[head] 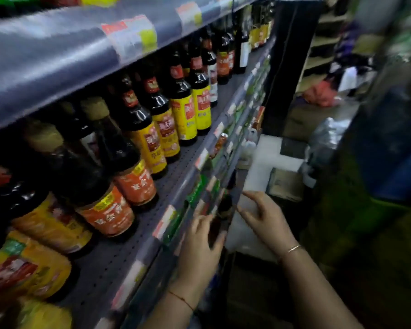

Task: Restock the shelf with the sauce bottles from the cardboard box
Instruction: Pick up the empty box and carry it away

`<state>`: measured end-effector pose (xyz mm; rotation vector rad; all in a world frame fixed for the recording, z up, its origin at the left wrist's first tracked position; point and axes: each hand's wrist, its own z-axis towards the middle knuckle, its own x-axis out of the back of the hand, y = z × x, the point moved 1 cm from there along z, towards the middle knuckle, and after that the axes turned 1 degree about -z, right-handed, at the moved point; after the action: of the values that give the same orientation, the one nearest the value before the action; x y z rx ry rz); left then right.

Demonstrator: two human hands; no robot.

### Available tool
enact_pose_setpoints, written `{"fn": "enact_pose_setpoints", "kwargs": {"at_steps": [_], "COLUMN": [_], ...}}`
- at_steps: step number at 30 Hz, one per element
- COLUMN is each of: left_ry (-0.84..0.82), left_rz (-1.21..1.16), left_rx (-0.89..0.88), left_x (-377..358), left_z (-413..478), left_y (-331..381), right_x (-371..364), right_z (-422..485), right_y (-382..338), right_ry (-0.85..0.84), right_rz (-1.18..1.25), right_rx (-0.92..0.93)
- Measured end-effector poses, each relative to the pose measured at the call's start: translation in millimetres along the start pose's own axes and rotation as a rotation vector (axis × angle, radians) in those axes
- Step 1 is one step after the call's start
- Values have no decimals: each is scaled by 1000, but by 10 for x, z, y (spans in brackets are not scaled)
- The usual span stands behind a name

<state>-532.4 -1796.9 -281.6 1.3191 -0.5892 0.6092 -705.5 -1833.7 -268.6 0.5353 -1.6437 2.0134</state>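
A grey perforated shelf [176, 172] runs from lower left to upper right and carries rows of dark sauce bottles, some with yellow labels [161, 136] and some with orange labels [135, 181]. Below the shelf edge my left hand [199, 252] wraps around a dark sauce bottle [223, 210], whose top points up. My right hand [266, 219] hovers just to the right of that bottle with fingers spread, not clearly touching it. A dark cardboard box [254, 293] lies low between my forearms, its contents too dark to make out.
An upper shelf [57, 58] with price tags overhangs the bottles. Large yellow bags [26, 269] lie at the shelf's near left. Lower shelves with green tags [197, 193] sit beneath. The aisle floor [271, 157] holds boxes and bags; another rack stands at the far right.
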Motion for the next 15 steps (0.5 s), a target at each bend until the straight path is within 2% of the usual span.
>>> {"fn": "enact_pose_setpoints", "kwargs": {"at_steps": [5,15], "left_ry": [-206,-610], "left_rz": [132,370], "left_rx": [-81,-46], "left_x": [-749,-2326], "left_z": [103,161], "left_y": [-170,-912], "right_x": [96,-327], "right_z": [-462,-1063], "right_y": [813,2457], "right_ry": [-90,-259], "right_rz": [-321,-429], "right_rx": [-220,-628]}}
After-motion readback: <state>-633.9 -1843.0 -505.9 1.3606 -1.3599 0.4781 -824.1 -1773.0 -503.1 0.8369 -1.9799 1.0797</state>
